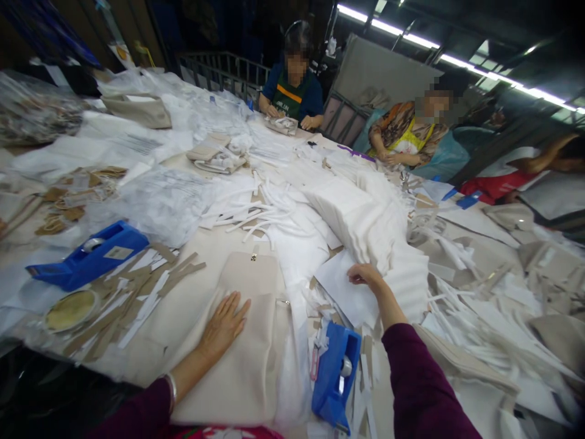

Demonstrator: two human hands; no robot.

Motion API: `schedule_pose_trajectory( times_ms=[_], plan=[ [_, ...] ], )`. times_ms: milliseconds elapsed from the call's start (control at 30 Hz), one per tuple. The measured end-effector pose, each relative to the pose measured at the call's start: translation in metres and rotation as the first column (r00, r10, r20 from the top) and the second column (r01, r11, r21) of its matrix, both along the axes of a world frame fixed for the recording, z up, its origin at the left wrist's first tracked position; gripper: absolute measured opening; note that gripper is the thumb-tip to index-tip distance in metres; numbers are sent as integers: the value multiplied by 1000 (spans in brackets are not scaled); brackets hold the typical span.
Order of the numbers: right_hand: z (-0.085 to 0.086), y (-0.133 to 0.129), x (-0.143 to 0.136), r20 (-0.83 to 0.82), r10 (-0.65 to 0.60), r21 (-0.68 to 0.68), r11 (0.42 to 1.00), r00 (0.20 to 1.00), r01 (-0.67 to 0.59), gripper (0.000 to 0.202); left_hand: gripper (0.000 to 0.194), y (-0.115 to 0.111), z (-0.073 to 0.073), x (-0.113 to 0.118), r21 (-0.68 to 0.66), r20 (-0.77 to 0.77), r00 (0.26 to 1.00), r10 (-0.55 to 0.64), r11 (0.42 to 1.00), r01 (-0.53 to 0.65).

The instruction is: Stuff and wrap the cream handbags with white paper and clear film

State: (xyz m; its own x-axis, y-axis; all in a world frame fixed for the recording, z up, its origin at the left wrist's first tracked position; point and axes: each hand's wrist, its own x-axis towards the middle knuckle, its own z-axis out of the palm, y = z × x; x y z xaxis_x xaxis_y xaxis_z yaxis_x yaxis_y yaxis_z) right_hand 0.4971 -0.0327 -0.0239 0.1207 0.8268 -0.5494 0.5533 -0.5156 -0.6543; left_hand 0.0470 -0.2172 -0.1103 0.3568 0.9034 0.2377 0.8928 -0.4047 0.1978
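Head view: beige bag (249, 360), lower centre, long axis running up the frame, flap (247, 275) toward the top. Left hand (222, 326) lies flat on it, grip released; right hand (367, 277), right of centre, curls at a white sheet (337, 285); whether its grip holds cannot be told.

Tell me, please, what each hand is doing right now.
Left hand: open, flat on the beige bag.
Right hand: curled over white paper; grip cannot be told.

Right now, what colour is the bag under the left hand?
The bag is pale beige, best seen in the head view.
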Motion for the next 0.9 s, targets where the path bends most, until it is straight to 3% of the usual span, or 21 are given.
schedule_pose_trajectory(
  times_ms=[200, 400, 500, 567, 633, 700, 800, 900],
  plan=[
    [-2, -3, -7, -23, 69, 10, 998, 997, -68, 16, 45, -1, -2, -4, -78, -14, 1000, -14, 997, 13],
    [-20, -7, -9, 304, 64, 62, 994, 950, -87, 27, 50, -1, 6, -3, -146, -3, 999, 40, 988, -40],
    [-34, -26, -13, 513, 115, 45, 986, 851, -160, 58, 50, -2, 5, -3, -154, 1, 998, 70, 986, -69],
    [-44, -42, -14, 676, 221, -46, 965, 703, -258, 71, 50, -3, 3, -3, -149, 7, 995, 100, 984, -98],
    [-53, -56, -12, 787, 310, -133, 930, 534, -343, 67, 50, -4, 2, -2, -148, 12, 992, 127, 981, -124],
    [-59, -64, -8, 835, 320, -140, 910, 447, -390, 49, 50, -5, 2, -2, -156, 18, 990, 139, 979, -135],
    [-62, -70, -3, 856, 295, -100, 900, 425, -424, 27, 49, -6, 5, -1, -160, 34, 988, 149, 977, -141],
    [-59, -72, -1, 852, 275, -77, 907, 446, -413, 30, 47, -7, 7, 1, -137, 31, 985, 169, 977, -164]
  ],
)
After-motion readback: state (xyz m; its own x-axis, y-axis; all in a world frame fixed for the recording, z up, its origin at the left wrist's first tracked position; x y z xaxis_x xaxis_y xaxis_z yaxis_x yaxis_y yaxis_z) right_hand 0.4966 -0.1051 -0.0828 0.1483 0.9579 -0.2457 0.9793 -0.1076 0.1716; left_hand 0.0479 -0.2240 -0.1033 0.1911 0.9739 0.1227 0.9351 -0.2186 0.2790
